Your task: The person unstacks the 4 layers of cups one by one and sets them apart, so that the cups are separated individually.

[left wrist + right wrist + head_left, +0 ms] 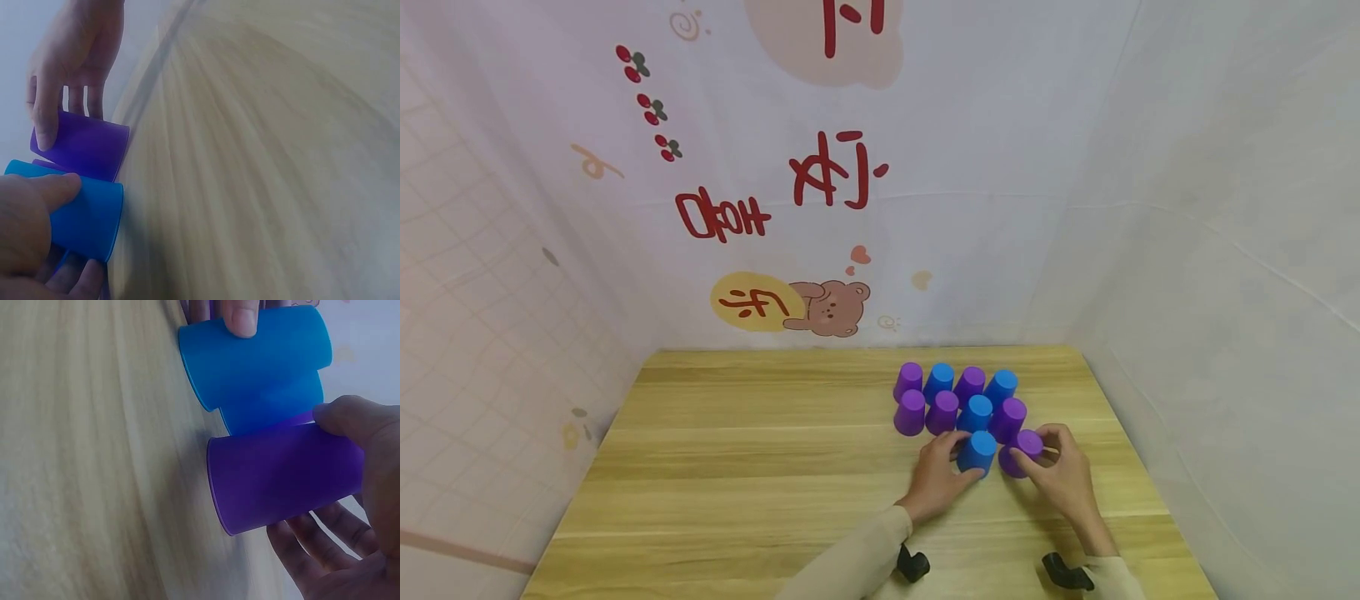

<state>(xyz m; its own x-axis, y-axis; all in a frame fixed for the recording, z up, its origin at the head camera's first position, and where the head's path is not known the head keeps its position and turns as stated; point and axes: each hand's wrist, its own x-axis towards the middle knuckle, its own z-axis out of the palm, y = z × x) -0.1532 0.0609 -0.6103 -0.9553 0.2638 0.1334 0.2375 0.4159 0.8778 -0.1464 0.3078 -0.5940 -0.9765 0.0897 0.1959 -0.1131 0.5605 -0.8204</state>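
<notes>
My left hand [936, 475] grips an upside-down blue cup [977, 452], thumb on the near side and fingers round the far left. Just to its right, my right hand [1063, 477] holds an upside-down purple cup [1021, 455] between thumb and fingers. In the right wrist view the purple cup [281, 478] tilts a little, its rim close to the table. The left wrist view shows the blue cup [87, 212] beside the purple one [87, 144]. Behind both hands stand two rows of upside-down cups, purple ones [910, 414] mixed with blue ones [941, 383].
The wooden table [737, 467] extends left of the cups. White printed cloth [985, 275] hangs behind it and at both sides. Two black curved pieces [914, 565] show by the wrists at the near edge.
</notes>
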